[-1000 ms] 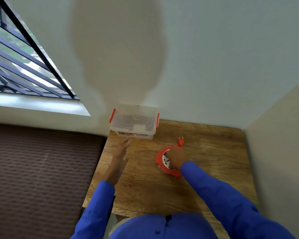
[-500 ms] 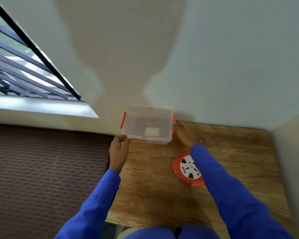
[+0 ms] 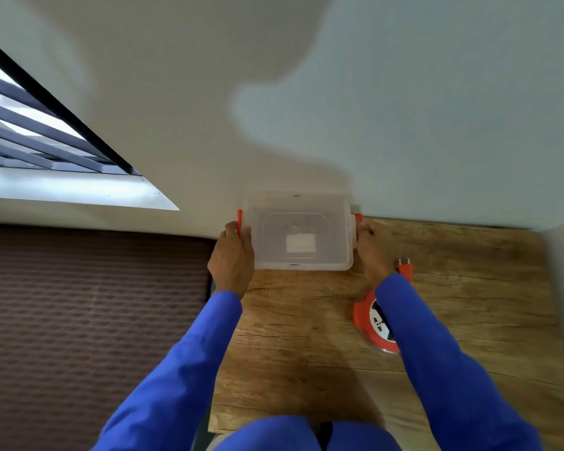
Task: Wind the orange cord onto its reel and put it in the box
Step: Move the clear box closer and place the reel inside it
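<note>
One clear plastic box [image 3: 298,232] with its lid on sat at the far left corner of the wooden table [image 3: 306,353], pushed up against the wall [image 3: 404,109]. Two orange latches were visible on it, one on the left end [image 3: 240,221] and one on the right end [image 3: 358,217]. A single white label showed through the lid.

Two hands framed the box. The left hand [image 3: 232,258] was curled against the left end, with the thumb resting up by the left latch. The right hand [image 3: 370,250] pressed against the right end, fingers bent around the edge just below the right latch. Both arms wore blue sleeves [image 3: 189,353].

One orange cord reel [image 3: 370,320] lay flat on the table, near the box's right front corner but apart from it, partly hidden under the right forearm. Its white face with dark markings pointed upward, and the cord appeared to be wound on. One orange plug [image 3: 405,268] with two prongs lay on the wood just beyond the reel, beside the right wrist.

To the left of the table lay a dark ribbed floor covering [image 3: 88,320], and one window with slanted bars [image 3: 30,125] occupied the upper left.
</note>
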`<state>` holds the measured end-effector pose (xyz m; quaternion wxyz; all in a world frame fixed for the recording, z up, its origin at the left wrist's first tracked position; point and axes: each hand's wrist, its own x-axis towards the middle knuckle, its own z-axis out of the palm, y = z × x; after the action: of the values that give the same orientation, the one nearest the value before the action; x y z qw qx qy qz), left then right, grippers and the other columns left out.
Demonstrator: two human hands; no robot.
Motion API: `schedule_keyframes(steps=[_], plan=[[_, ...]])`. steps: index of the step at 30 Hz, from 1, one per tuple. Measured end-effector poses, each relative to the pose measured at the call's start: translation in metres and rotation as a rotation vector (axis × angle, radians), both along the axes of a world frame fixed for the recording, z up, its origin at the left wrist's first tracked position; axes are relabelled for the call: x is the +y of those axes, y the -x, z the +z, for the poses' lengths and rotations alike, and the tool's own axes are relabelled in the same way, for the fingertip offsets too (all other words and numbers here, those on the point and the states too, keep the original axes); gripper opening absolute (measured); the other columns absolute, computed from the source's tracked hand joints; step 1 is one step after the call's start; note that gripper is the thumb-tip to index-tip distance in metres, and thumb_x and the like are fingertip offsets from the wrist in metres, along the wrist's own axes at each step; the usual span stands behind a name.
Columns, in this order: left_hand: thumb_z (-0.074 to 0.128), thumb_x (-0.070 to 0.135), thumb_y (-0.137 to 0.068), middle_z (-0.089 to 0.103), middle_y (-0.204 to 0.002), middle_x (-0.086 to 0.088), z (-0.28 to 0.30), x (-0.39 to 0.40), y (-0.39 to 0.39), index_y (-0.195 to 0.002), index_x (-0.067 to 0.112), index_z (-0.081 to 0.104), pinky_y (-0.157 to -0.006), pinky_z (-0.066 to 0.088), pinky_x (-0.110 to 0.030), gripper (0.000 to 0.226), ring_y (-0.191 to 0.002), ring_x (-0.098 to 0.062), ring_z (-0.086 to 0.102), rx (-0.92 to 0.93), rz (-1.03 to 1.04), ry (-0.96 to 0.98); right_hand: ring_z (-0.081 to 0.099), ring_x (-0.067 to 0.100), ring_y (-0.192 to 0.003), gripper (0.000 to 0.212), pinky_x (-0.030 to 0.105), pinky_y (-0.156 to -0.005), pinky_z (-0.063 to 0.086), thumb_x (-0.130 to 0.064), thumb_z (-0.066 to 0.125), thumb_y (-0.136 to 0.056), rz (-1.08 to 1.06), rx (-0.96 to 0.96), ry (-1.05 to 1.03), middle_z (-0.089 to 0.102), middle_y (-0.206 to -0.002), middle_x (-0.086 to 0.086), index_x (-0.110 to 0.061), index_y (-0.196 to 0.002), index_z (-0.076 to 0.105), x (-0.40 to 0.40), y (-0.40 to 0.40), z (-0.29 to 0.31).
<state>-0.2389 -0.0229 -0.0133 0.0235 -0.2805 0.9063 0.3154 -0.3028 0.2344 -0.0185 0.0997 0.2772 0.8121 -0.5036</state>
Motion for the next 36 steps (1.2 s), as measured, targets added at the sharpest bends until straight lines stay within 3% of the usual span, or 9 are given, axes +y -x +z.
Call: schedule_keyframes(steps=[9,13,18,21,23,26,31,34,36], plan=[[0.036,0.041,-0.12,0.059,-0.077,0.0,-0.019,-0.021,0.028,-0.097,0.013,0.054,-0.065,0.047,-0.039,0.04,-0.069,-0.023,0.058,0.059,0.091,-0.125,0.071,0.016,-0.07,0.028,0.039,-0.074,0.065,-0.02,0.059,-0.109,-0.214,-0.203,0.845,0.073,-0.072,-0.001,-0.013,-0.092,0.08,0.005,0.006,-0.025],[0.042,0.029,-0.12,0.059,-0.083,-0.002,-0.028,-0.035,0.033,-0.09,0.012,0.055,-0.082,0.058,-0.049,0.036,-0.079,-0.026,0.061,0.016,0.158,-0.379,0.078,0.021,-0.089,0.028,0.042,-0.086,0.065,-0.027,0.058,-0.111,-0.164,-0.203,0.916,0.08,-0.09,0.004,-0.012,-0.113,0.082,0.014,-0.001,-0.033],[0.058,0.039,-0.112,0.063,-0.122,-0.003,-0.018,-0.037,0.023,-0.13,0.016,0.06,-0.09,0.057,-0.039,0.029,-0.112,-0.026,0.063,0.169,0.084,-0.234,0.071,-0.004,-0.079,0.032,0.014,-0.079,0.058,-0.008,0.044,-0.115,0.149,-0.098,0.352,0.071,-0.093,-0.018,-0.028,-0.12,0.069,0.018,-0.005,-0.041],[0.074,0.047,-0.101,0.061,-0.123,0.005,-0.009,-0.032,0.012,-0.14,0.023,0.063,-0.081,0.052,-0.024,0.047,-0.098,-0.01,0.062,0.112,-0.024,-0.201,0.077,0.007,-0.095,0.02,0.022,-0.086,0.062,-0.034,0.059,-0.111,0.155,-0.12,0.56,0.079,-0.101,-0.008,-0.033,-0.119,0.076,0.016,-0.005,-0.036],[0.08,0.041,-0.099,0.066,-0.121,0.005,-0.004,-0.031,0.007,-0.145,0.017,0.065,-0.082,0.051,-0.019,0.054,-0.095,-0.007,0.064,0.08,0.02,-0.255,0.076,0.02,-0.115,0.055,0.033,-0.091,0.064,-0.063,0.07,-0.096,0.081,-0.154,0.783,0.08,-0.122,0.005,-0.022,-0.131,0.077,0.018,-0.001,-0.032],[0.079,0.035,-0.101,0.076,-0.108,0.008,0.006,-0.035,0.007,-0.134,0.015,0.075,-0.086,0.058,-0.018,0.039,-0.092,-0.001,0.071,0.039,0.105,-0.364,0.065,0.03,-0.136,0.07,0.05,-0.111,0.052,-0.068,0.069,-0.094,0.073,-0.153,0.88,0.069,-0.146,0.012,-0.021,-0.146,0.066,0.019,0.003,-0.024],[0.068,0.035,-0.108,0.076,-0.094,0.004,0.015,-0.032,0.006,-0.117,0.009,0.08,-0.081,0.061,-0.025,0.03,-0.086,-0.008,0.072,-0.009,0.074,-0.329,0.071,0.026,-0.125,0.059,0.048,-0.105,0.056,-0.068,0.063,-0.097,0.114,-0.096,0.534,0.076,-0.133,0.005,-0.026,-0.138,0.07,0.019,-0.003,-0.007],[0.059,0.034,-0.112,0.077,-0.091,-0.015,0.024,-0.028,-0.007,-0.098,0.004,0.075,-0.082,0.06,-0.044,0.037,-0.089,-0.035,0.073,0.063,0.095,-0.24,0.066,0.019,-0.121,0.051,0.032,-0.09,0.055,-0.059,0.062,-0.101,0.103,0.065,0.135,0.067,-0.124,-0.007,-0.022,-0.136,0.058,0.035,-0.015,0.006],[0.058,0.033,-0.113,0.078,-0.095,-0.017,0.029,-0.03,-0.017,-0.1,0.005,0.075,-0.085,0.062,-0.046,0.035,-0.093,-0.039,0.075,0.1,0.132,-0.285,0.059,0.029,-0.13,0.051,0.044,-0.102,0.053,-0.046,0.062,-0.104,0.214,0.08,-0.153,0.063,-0.136,0.005,-0.013,-0.142,0.054,0.058,-0.024,0.007]])
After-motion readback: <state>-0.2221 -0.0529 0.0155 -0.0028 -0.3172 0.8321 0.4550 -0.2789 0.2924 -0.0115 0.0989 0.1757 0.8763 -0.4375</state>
